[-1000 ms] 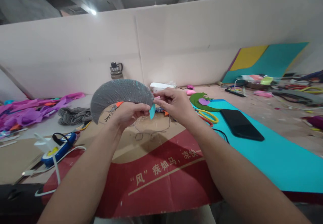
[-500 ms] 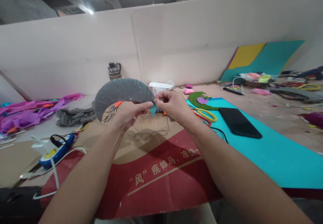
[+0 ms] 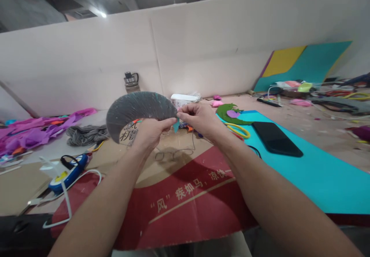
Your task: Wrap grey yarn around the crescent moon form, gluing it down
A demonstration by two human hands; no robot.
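Observation:
A crescent wrapped in grey yarn (image 3: pixel 135 108) is held up above the cardboard, its curve to the top and its bare teal tip (image 3: pixel 176 125) pointing down at the right. My left hand (image 3: pixel 153 131) grips the crescent near that tip, thumb along the edge. Right beside it, my right hand (image 3: pixel 198 118) is closed in a pinch at the tip. A strand of grey yarn (image 3: pixel 193 141) hangs from under this hand and lies in loops on the cardboard. The pinching fingertips partly hide the yarn.
Printed red and brown cardboard (image 3: pixel 185 210) lies beneath my arms. To the right are a teal sheet (image 3: pixel 312 180), a black phone (image 3: pixel 276 139), yellow-handled scissors (image 3: pixel 239 130) and a green crescent piece (image 3: pixel 228 114). Leftward sit a grey yarn skein (image 3: pixel 86 134) and a power strip (image 3: pixel 69 174).
The crescent has turned slightly, its left end now lower. Both hands stay together at the tip, the right still pinching. The whole view has shifted a little.

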